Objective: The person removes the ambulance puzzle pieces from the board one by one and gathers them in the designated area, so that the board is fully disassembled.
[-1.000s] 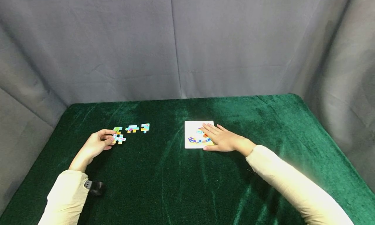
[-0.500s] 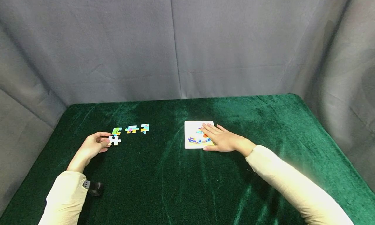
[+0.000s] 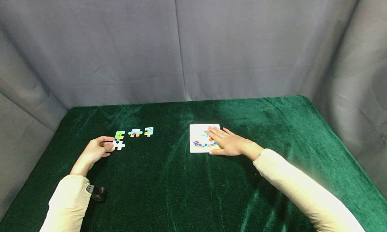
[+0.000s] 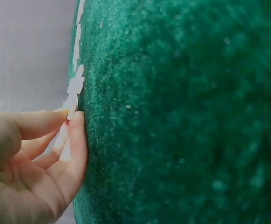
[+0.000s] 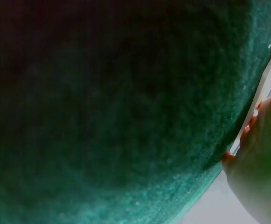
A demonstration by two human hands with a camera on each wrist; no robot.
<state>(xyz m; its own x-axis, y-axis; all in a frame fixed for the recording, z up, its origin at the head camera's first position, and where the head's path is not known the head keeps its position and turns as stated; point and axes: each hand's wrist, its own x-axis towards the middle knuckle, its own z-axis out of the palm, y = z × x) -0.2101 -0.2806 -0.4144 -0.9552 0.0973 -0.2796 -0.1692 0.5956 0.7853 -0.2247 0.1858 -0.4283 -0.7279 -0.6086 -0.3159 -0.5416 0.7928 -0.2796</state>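
Note:
My left hand (image 3: 94, 151) pinches a jigsaw piece (image 3: 118, 145) by its left side, low over the cloth at the left. From the head view its upper face looks almost plain white. In the left wrist view the piece (image 4: 75, 86) shows edge-on between thumb and fingertips. A green and yellow jigsaw piece (image 3: 120, 135) lies right behind it; I cannot tell whether the two touch. My right hand (image 3: 231, 144) rests flat, fingers spread, on the right part of a square white puzzle board (image 3: 197, 130) with a colourful vehicle-like picture, hiding part of that picture.
Two more printed jigsaw pieces, one in the middle (image 3: 135, 133) and one farther right (image 3: 148, 132), lie in a row behind the left hand. Dark green velvet cloth (image 3: 163, 178) covers the table. A grey curtain (image 3: 127, 50) hangs behind it.
The left hand has shifted slightly left with its jigsaw piece, whose upper face showed coloured print earlier and now looks white. My right hand stays on the board.

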